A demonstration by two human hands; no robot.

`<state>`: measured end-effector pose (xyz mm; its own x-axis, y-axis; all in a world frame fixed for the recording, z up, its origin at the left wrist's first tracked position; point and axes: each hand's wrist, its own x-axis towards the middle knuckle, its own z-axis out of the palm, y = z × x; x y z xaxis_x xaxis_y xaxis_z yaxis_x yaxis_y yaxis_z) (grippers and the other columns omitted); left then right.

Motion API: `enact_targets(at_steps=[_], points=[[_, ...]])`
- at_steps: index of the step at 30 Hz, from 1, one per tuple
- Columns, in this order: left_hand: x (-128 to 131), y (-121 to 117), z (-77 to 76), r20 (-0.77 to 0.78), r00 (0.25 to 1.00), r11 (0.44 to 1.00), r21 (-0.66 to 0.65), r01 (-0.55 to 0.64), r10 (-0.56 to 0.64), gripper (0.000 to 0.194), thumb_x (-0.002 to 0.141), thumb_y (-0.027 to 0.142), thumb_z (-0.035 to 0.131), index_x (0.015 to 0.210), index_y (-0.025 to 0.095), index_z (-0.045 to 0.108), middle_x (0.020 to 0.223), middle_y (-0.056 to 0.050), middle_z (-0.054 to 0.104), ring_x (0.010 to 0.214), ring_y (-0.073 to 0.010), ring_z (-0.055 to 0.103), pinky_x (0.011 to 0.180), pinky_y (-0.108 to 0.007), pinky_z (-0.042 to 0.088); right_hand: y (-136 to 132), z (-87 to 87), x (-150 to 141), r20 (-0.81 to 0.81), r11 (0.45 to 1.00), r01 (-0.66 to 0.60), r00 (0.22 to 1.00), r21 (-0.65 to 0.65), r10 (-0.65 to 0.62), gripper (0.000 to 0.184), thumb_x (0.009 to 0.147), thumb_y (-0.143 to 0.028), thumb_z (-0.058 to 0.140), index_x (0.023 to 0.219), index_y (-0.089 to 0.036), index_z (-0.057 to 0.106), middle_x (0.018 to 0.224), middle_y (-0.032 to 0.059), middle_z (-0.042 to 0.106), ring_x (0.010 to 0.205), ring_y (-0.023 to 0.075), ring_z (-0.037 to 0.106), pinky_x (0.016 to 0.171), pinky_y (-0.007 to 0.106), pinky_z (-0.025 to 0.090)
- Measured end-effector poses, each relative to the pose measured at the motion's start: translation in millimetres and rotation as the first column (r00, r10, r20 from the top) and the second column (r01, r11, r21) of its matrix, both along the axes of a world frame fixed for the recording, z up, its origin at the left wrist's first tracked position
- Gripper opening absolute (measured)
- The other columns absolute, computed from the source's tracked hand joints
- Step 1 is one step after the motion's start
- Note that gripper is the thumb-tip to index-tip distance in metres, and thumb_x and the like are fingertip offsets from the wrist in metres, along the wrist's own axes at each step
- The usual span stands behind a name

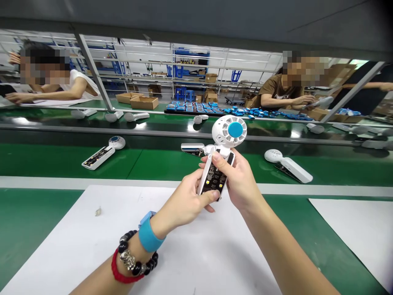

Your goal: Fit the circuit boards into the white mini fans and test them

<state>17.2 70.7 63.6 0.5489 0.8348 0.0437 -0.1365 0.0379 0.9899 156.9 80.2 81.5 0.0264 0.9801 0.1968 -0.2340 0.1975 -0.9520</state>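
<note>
A white handheld fan [221, 159] with a round head and a blue disc at its centre is held up over the white sheet [101, 241]. Its handle is uncovered, showing a black circuit board [215, 177] with small yellow-white parts. My left hand [192, 196] grips the lower end of the handle, thumb across the board. Higher up, my right hand [239, 176] is wrapped round the handle, its thumb pressing near the neck. Just behind my hands, another fan [193, 147] lies on the green surface, partly hidden.
Open-handled fans lie at left [100, 157] and right [294, 168]. Beyond a rail, more white fans [136, 116] lie on a green belt. Blue parts [196, 107] and cardboard boxes [144, 102] stand farther back. Two people work across the line. A small metallic piece [98, 211] lies on the sheet.
</note>
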Motion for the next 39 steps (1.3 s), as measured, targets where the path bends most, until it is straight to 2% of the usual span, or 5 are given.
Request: enact_targets(at_steps=[14, 19, 24, 33, 39], points=[[-1.3, -1.4, -2.1, -0.009, 0.999, 0.999, -0.033, 0.034, -0.034, 0.047, 0.081, 0.035, 0.071, 0.117, 0.013, 0.049, 0.101, -0.008, 0.058, 0.091, -0.0192, 0.062, 0.068, -0.027, 0.060, 1.0, 0.9, -0.4, -0.008, 0.996, -0.053, 0.999, -0.072, 0.052, 0.041, 0.075, -0.048, 0.081, 0.097, -0.019, 0.062, 0.090, 0.0051, 0.074, 0.086, 0.0226, 0.073, 0.066, 0.029, 0.061], [-2.5, -0.8, 0.1, 0.036, 0.995, 0.995, -0.037, 0.093, -0.091, 0.063, 0.086, 0.034, 0.070, 0.136, 0.021, 0.034, 0.102, -0.006, 0.057, 0.085, -0.0165, 0.065, 0.065, -0.025, 0.059, 1.2, 0.8, 0.5, 0.117, 0.987, -0.118, 0.985, -0.106, 0.130, 0.049, 0.084, -0.065, 0.063, 0.102, -0.019, 0.067, 0.085, 0.0050, 0.069, 0.064, 0.0160, 0.064, 0.044, 0.021, 0.046], [-4.4, -1.0, 3.8, 0.053, 0.993, 0.992, -0.073, 0.107, -0.104, 0.067, 0.085, 0.030, 0.072, 0.139, 0.023, 0.032, 0.100, -0.005, 0.057, 0.084, -0.0166, 0.066, 0.061, -0.023, 0.060, -0.3, -0.5, 2.7, 0.126, 0.973, -0.197, 0.969, -0.117, 0.211, 0.048, 0.087, -0.063, 0.059, 0.105, -0.020, 0.068, 0.081, 0.0043, 0.067, 0.048, 0.0121, 0.055, 0.031, 0.020, 0.033], [-1.9, -2.0, 0.5, 0.074, 0.993, 0.991, -0.091, 0.094, -0.087, 0.063, 0.085, 0.028, 0.072, 0.134, 0.020, 0.035, 0.094, -0.003, 0.056, 0.082, -0.0147, 0.063, 0.062, -0.024, 0.061, -0.9, -3.2, -1.0, 0.103, 0.985, -0.151, 0.982, -0.079, 0.158, 0.041, 0.085, -0.056, 0.064, 0.101, -0.018, 0.065, 0.061, -0.0004, 0.060, 0.034, 0.0110, 0.047, 0.023, 0.019, 0.029], [-3.8, -3.3, 3.8, 0.094, 0.991, 0.988, -0.105, 0.109, -0.099, 0.061, 0.085, 0.027, 0.073, 0.132, 0.019, 0.035, 0.096, -0.003, 0.056, 0.082, -0.0146, 0.064, 0.066, -0.026, 0.062, -2.1, 2.2, 0.0, 0.113, 0.982, -0.166, 0.978, -0.087, 0.175, 0.035, 0.087, -0.052, 0.063, 0.091, -0.017, 0.064, 0.065, 0.0009, 0.062, 0.038, 0.0099, 0.050, 0.026, 0.017, 0.031]])
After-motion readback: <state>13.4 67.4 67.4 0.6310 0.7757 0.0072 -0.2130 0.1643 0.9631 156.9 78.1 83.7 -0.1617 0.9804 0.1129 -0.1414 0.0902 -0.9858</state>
